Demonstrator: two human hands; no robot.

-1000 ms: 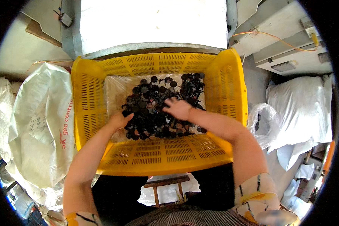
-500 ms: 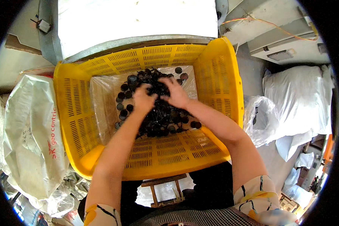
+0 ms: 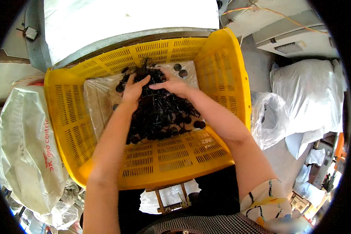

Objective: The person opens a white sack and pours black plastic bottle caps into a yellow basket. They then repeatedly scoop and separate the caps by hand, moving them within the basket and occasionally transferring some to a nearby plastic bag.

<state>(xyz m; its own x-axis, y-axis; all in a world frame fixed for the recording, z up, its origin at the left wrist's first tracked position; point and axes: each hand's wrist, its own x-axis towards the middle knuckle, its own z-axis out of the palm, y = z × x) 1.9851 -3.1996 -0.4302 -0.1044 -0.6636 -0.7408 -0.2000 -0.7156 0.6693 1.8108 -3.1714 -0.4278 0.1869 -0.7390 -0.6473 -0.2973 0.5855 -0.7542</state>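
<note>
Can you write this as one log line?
left hand: open, at black parts | right hand: open, at black parts | yellow basket: holds parts | white sack: left of basket

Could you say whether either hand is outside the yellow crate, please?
No, the left hand and right hand are inside the yellow crate, touching black parts.

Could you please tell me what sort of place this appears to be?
It looks like a workshop or small factory, though I can't be certain: a yellow slotted crate holds a heap of small black parts, and large pale sacks stand on either side.
</note>
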